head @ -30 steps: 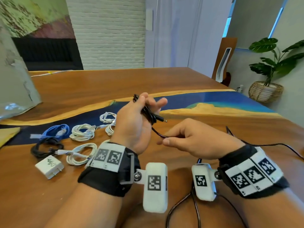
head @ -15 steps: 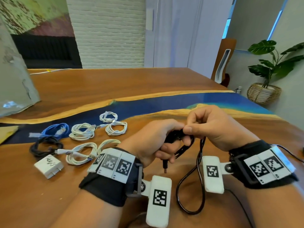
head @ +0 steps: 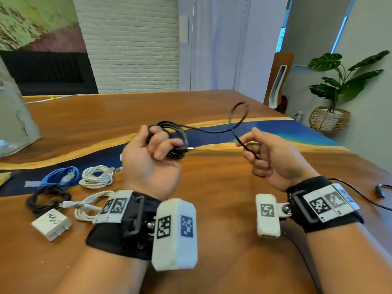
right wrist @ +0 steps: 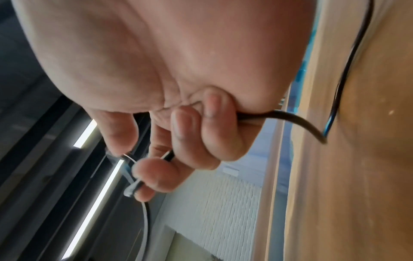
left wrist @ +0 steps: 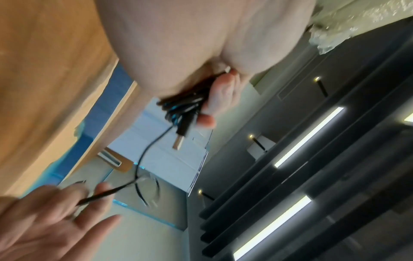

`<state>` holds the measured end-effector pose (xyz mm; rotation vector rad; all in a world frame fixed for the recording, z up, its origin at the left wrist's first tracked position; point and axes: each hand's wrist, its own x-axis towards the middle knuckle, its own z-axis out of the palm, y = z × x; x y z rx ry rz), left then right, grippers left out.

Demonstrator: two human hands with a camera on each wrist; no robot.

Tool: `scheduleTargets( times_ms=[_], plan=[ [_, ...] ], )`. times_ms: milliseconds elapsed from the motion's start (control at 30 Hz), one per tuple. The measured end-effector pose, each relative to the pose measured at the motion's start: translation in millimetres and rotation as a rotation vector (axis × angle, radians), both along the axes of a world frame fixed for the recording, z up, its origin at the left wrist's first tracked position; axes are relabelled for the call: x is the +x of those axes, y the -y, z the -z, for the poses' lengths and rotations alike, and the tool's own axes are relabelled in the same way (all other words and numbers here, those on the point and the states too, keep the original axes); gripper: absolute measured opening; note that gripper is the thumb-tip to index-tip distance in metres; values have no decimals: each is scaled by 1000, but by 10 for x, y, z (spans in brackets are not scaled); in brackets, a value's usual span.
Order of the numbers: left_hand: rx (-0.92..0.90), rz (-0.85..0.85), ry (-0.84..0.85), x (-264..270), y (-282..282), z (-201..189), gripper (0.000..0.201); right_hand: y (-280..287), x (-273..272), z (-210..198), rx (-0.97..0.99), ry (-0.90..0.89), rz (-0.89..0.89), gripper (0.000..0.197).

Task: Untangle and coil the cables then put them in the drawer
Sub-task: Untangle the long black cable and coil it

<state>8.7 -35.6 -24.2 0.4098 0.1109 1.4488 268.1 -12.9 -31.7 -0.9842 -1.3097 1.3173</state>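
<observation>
1. The fingers (head: 163, 145) of the left hand (head: 148, 162) are curled tight around a bundle of loops of the black cable (head: 176, 132), held above the wooden table (head: 212, 187); the left wrist view shows a plug end sticking out of the bundle
2. The right hand (head: 273, 158) pinches the free run of the same cable between thumb and forefinger, its other fingers curled over the strand; the right wrist view shows the strand leaving the little-finger side of the fist
3. The cable is thin, black and glossy; between the two hands it arcs up in one open loop, and a metal-tipped plug pokes out of the left hand's bundle
4. Left of the left hand, on the table: one white charger block (head: 51, 224), one black coiled cable (head: 47, 198), two plainly seen white coiled cables (head: 96, 177), one blue coiled cable (head: 61, 176)
5. Right of the right hand, a loose black lead (head: 379, 190) trails on the table
6. Beyond the table, far right of the hands, one potted plant (head: 339, 85) in a woven basket
</observation>
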Motion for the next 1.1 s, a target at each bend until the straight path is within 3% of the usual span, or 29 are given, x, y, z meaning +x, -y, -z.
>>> scheduleTargets(
  times_ms=[100, 233, 400, 500, 667, 733, 833, 933, 1000, 1100],
  plan=[
    [-128, -137, 68, -141, -85, 8, 39, -12, 118, 20, 85, 131, 67, 17],
    [-155, -222, -89, -43, -45, -18, 35, -32, 110, 42, 199, 399, 203, 14],
    [-153, -259, -340, 83, 15, -49, 35, -59, 117, 40, 283, 671, 465, 34],
    [-177, -268, -279, 112, 27, -53, 37, -67, 279, -4, 230, 667, 598, 40],
    [-141, -328, 25, -173, -51, -120, 38, -75, 340, 24, 146, 762, 550, 28],
    [-121, -333, 74, -282, -65, -150, 38, -89, 311, 53, 140, 792, 507, 23],
    [-67, -305, -82, -241, -24, -169, 36, -104, 273, 61, 101, 958, 357, 27],
    [-24, -174, -284, -6, 62, -173, 35, -74, 240, 33, 62, 1053, 275, 28],
    [-3, -80, -393, 169, 145, -162, 35, -37, 212, 0, 143, 1105, 313, 47],
    [22, 18, -479, 338, 239, -127, 34, 32, 37, -48, 350, 908, 265, 61]
  ],
)
